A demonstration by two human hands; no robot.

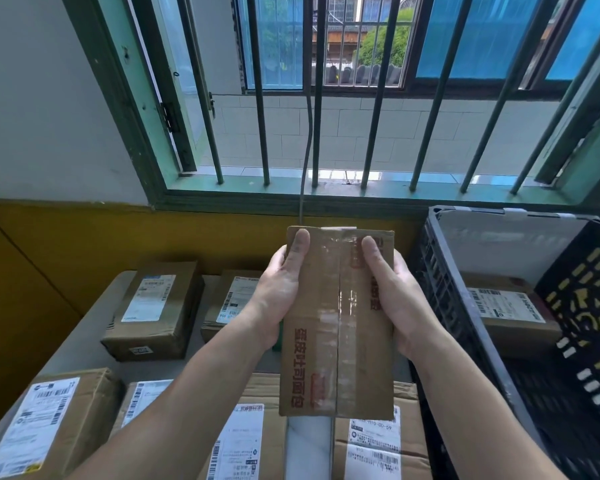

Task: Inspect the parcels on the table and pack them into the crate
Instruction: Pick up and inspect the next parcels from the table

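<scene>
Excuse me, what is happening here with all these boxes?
A person holds one cardboard parcel up with both hands: the left hand and the right hand grip its sides, thumbs on the taped face. Other labelled parcels lie on the table below. The black crate at the right already holds one packed parcel.

The fingers of the left hand (278, 289) and the right hand (392, 299) are out of sight behind the held parcel (336, 323); only the thumbs show on its near face. Beyond the left hand, a labelled parcel (227, 299) is partly covered by it. Below both hands, the large parcel (267, 389) runs off the bottom edge. Right of the right hand, the crate (444, 289) is cut off, and its wall hides part of the parcel inside (510, 306). The label print is too small to read.
</scene>
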